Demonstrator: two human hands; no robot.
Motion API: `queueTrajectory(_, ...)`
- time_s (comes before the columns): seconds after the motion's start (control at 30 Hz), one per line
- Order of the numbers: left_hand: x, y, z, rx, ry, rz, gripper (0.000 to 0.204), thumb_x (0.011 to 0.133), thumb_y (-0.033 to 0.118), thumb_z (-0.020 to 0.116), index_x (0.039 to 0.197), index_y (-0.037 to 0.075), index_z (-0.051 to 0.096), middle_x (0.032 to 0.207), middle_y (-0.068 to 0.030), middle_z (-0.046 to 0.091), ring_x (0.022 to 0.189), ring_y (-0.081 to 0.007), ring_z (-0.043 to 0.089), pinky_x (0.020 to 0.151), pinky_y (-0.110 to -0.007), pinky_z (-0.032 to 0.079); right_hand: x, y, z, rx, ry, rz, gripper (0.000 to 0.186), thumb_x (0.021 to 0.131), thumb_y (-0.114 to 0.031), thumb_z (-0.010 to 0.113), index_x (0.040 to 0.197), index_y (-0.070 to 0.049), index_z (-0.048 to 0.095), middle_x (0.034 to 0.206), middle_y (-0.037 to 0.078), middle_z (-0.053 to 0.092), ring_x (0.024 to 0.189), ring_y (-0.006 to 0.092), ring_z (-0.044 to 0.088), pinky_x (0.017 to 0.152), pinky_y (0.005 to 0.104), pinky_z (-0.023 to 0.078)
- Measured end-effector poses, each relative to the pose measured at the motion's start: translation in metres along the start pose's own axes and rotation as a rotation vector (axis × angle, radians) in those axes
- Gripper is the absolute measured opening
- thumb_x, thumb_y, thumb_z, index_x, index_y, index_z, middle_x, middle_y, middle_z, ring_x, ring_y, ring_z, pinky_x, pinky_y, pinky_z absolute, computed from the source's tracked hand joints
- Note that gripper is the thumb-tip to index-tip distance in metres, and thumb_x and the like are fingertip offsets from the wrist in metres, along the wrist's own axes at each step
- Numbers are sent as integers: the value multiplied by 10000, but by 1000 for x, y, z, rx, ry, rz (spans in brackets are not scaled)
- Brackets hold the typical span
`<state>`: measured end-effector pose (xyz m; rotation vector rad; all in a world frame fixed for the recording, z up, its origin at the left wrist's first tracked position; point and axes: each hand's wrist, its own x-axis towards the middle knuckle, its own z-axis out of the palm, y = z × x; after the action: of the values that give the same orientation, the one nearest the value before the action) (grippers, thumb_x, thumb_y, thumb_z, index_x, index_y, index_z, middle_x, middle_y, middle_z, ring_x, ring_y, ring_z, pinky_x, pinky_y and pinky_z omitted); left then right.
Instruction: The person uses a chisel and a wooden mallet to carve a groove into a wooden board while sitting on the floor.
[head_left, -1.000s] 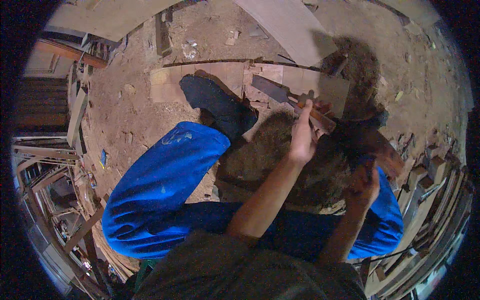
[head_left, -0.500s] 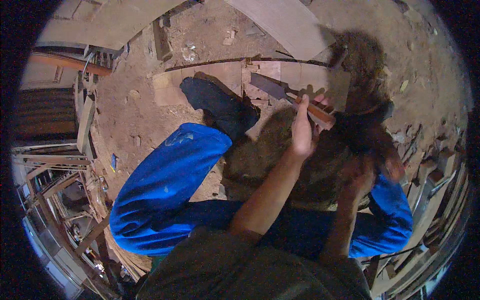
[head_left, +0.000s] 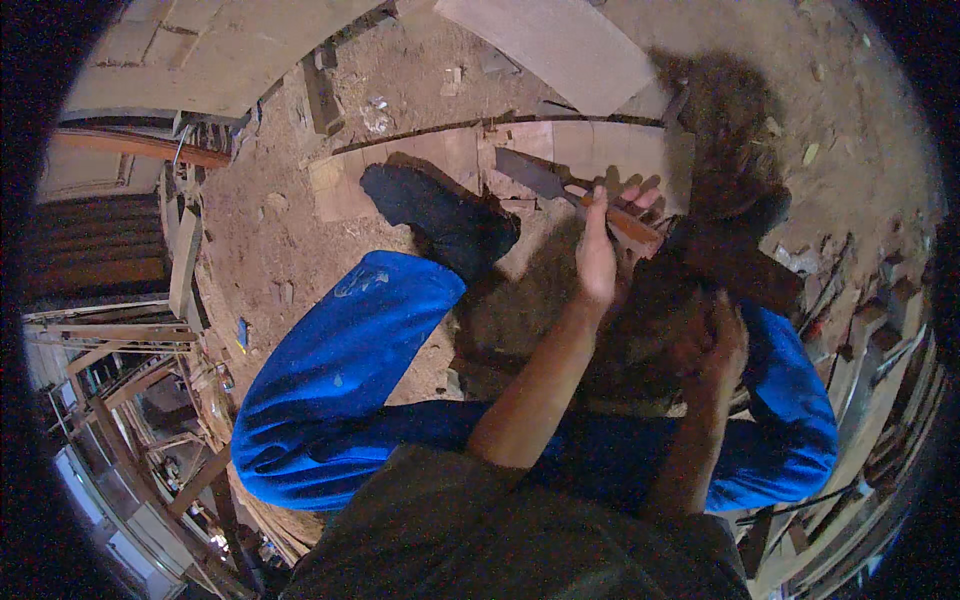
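Observation:
In my left hand (head_left: 600, 245) is a tool with a long flat grey blade (head_left: 530, 171) and a brown wooden part (head_left: 629, 228); my fingers curl round the wood, and the blade points up-left over a pale board (head_left: 448, 150). My right hand (head_left: 718, 338) is curled near my right knee, in shadow, on something I cannot make out. A dark brown piece (head_left: 765, 280), perhaps wood, lies just beyond it. My dark-clad foot (head_left: 440, 215) rests beside the board, left of the blade.
Pale panels (head_left: 545, 45) lie at the top on the dirt floor (head_left: 250, 230). Wooden frames and scraps (head_left: 110, 350) crowd the left side; lumber (head_left: 880, 400) is piled at the right. My blue-trousered legs (head_left: 330, 370) are folded round the work area.
My right hand has moved up, away from me, and the blurred brown thing beside it has shifted upward. My left hand keeps hold of the tool, shifted slightly up-left in the picture.

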<state>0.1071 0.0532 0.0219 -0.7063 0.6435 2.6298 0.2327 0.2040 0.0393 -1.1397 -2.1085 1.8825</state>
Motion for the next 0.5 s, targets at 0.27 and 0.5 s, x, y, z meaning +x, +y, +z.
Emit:
queueTrajectory(0.27, 0, 2, -5, 7, 25, -21, 542, 995, 489, 375, 1285, 39, 456, 1238, -134, 590, 1076, -233, 578, 841, -373, 487, 6, -68, -32, 416, 305, 81, 258, 999, -338, 471, 846, -134, 508, 569, -49, 331, 390, 40, 242, 328, 229, 209)
queueTrajectory(0.5, -2, 3, 0, 88, 22, -8, 568, 992, 510, 353, 1291, 37, 450, 1245, -106, 594, 1101, -222, 567, 841, -355, 477, -11, -49, -6, 915, -39, 247, 234, 1008, -300, 443, 871, -127, 522, 595, -48, 362, 392, 38, 262, 340, 234, 240)
